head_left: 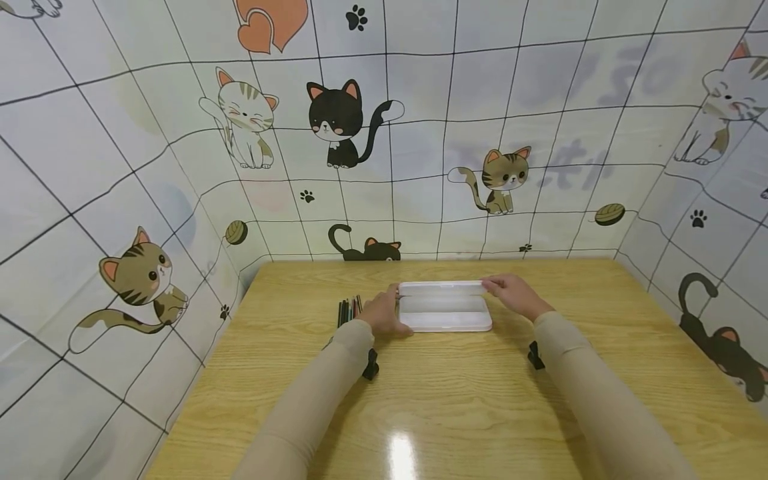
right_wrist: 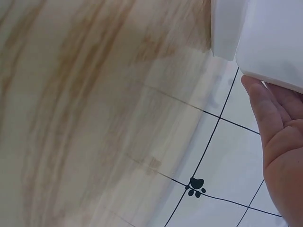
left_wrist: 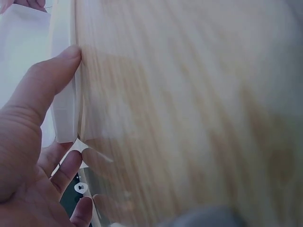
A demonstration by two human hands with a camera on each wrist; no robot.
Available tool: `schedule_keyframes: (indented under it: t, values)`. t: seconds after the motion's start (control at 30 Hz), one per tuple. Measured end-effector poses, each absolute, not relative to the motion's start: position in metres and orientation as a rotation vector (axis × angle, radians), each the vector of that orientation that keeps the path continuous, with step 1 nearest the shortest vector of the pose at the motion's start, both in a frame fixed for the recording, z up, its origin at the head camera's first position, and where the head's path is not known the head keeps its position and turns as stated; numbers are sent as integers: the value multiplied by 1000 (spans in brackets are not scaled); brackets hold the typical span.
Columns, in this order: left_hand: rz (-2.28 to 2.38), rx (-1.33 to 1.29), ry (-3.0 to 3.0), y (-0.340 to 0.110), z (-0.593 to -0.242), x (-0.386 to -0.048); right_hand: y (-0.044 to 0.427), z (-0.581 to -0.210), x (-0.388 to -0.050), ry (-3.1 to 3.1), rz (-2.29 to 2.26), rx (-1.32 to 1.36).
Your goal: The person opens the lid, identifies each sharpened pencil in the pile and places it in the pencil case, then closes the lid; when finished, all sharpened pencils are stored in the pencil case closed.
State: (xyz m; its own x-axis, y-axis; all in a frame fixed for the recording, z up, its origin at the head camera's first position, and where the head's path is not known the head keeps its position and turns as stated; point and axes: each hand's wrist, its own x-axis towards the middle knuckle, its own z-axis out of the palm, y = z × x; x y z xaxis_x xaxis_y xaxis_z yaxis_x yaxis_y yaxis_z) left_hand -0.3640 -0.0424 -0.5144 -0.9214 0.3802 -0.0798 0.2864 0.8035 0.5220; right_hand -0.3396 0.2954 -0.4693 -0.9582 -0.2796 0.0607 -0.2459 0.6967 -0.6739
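A long white case (head_left: 444,323) lies on the wooden table with its lid (head_left: 441,285) raised along the back; its inside looks bare. At the case's left end, my left hand (head_left: 384,315) grips it. In the left wrist view the thumb of my left hand (left_wrist: 42,123) presses the near edge of the case (left_wrist: 65,111), with the fingers bent beyond its end. The raised lid's right corner is held by my right hand (head_left: 517,297). In the right wrist view, fingertips of my right hand (right_wrist: 281,127) touch the lid's edge (right_wrist: 279,47); the thumb cannot be made out.
Several dark and coloured pencils (head_left: 348,311) lie just left of my left hand, partly behind it. The wooden table (head_left: 456,407) ends at a cat-patterned sheet (head_left: 420,153) behind it and on both sides. Small black objects (head_left: 536,355) show at both wrists.
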Motion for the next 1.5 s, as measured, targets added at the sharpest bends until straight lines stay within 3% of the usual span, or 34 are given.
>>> schedule_keyframes:
  t: [1.5]
  values:
    - [716, 522, 2818, -43, -513, -366, 287, -442, -370, 2476, -1345, -125]
